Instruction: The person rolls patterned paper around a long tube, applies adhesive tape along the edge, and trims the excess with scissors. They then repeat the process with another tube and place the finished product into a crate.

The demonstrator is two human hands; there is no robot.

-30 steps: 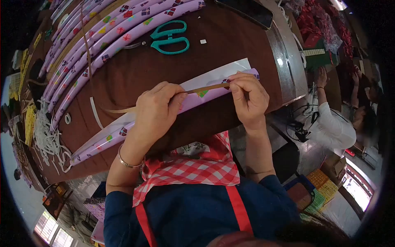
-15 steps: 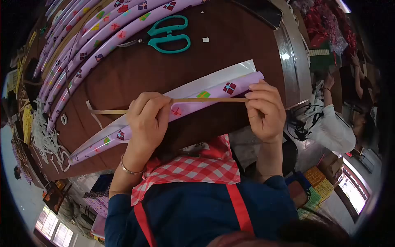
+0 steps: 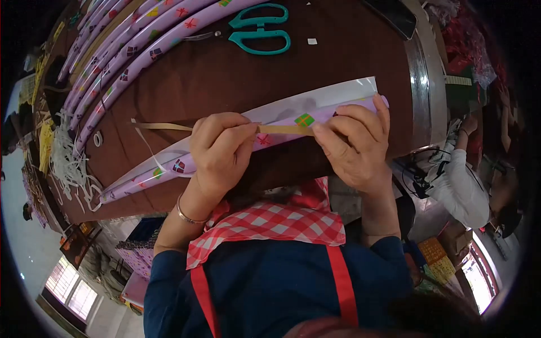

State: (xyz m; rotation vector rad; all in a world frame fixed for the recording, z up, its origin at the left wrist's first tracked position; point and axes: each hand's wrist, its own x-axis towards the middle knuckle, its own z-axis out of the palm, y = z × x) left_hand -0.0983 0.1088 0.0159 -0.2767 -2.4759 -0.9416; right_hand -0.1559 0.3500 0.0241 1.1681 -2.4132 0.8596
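Note:
A narrow tan strip (image 3: 284, 129) is stretched between my two hands, over a lilac sheet (image 3: 174, 166) printed with gift boxes. My left hand (image 3: 222, 149) pinches the strip near its middle, and its loose end trails to the left. On the right, my right hand (image 3: 355, 141) holds the strip between thumb and fingers, its outer fingers at the roll's right end. The sheet is partly rolled, with its white underside (image 3: 332, 93) showing along the far edge. A thin white strip (image 3: 149, 143) sticks up beside the left part of the sheet.
Teal-handled scissors (image 3: 260, 40) lie beyond the sheet on the brown table (image 3: 338, 62). Several lilac rolls (image 3: 129, 70) lie at the upper left, above tangled white strips (image 3: 70, 163). A dark phone-like object (image 3: 394, 17) is at the upper right. Another person's white sleeve (image 3: 462, 186) shows far right.
My right hand has moved inward along the strip, and the span between my hands is shorter. The view has shifted, so the scissors and rolls appear further right and higher.

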